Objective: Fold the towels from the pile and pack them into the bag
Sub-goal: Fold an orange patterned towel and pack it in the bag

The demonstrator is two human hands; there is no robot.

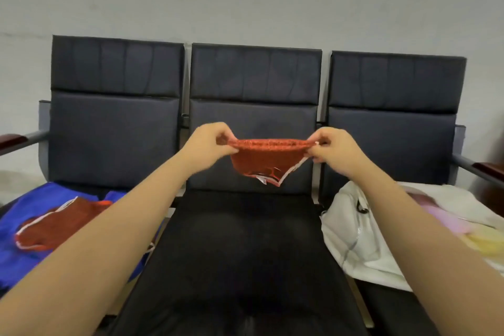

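The pile lay on the left seat of the bench. Your left hand pinched one top corner of the red towel and your right hand the other, above the middle seat. Keeping those corners level would likely have squared the fold. The bag sat on the right seat.

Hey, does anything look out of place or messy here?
Nothing spilled or damaged. The orange towel pinched between the left hand and right hand hangs lopsided, its lower corner drooping toward the right. The pile on the left seat is rumpled, and the white bag lies slumped on the right seat.
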